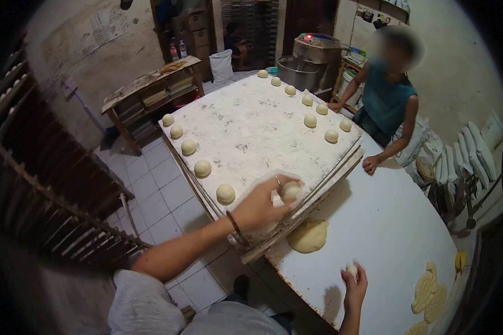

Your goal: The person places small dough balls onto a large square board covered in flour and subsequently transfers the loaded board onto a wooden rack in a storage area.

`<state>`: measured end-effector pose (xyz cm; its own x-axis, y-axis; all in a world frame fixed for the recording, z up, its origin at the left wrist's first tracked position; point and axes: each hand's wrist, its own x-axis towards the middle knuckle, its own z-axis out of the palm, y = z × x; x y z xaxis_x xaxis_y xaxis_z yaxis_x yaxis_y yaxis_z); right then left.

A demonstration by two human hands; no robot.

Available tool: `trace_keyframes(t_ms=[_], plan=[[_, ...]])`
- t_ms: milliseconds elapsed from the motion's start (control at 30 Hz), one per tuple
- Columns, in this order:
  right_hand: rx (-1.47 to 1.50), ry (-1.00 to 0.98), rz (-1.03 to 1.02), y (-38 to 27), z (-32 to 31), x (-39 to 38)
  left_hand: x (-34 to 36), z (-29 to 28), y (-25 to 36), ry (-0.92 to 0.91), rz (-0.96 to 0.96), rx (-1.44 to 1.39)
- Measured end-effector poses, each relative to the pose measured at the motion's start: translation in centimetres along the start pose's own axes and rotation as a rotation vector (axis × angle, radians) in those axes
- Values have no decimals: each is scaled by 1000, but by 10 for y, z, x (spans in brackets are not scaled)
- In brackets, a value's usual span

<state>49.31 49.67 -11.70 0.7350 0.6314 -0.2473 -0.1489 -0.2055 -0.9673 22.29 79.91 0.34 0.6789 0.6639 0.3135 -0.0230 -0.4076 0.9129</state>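
My left hand point(265, 200), slightly blurred, reaches over the near corner of a floured board point(235, 123), its fingers curled round a dough ball point(292, 191). Over the white table, my right hand point(355, 287) is closed on a small piece of dough point(351, 270). Five round dough balls run down the board's left side, the nearest one point(226, 193) just beside my left wrist. Several more, among them a dough ball point(331, 135), sit along the far right side. A larger lump of dough point(309, 236) lies on the table beside the board's edge.
The white table point(385, 223) curves away to the right, with flattened dough point(429, 293) near its right edge. A co-worker point(388, 89) stands beyond it, one hand on the table. Slatted racks point(56, 184) line the left; a mixer point(313, 56) stands behind the board.
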Motion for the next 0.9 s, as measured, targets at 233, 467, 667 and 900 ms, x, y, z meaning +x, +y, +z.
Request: trace_keyframes(t_ms=[233,467,667,900], plan=[[-265,-545,-546,-142,240,52,38,-121,-93,-91,-45,669],[-572,-424,-807,-139,252,48,3,-108,-11,43,7,402],[-368,-69,-95,40,10,42,-84,13,44,-781,-93,-616],[108,814,324,279,-321,18,-183,234,-52,-660,-531,218]])
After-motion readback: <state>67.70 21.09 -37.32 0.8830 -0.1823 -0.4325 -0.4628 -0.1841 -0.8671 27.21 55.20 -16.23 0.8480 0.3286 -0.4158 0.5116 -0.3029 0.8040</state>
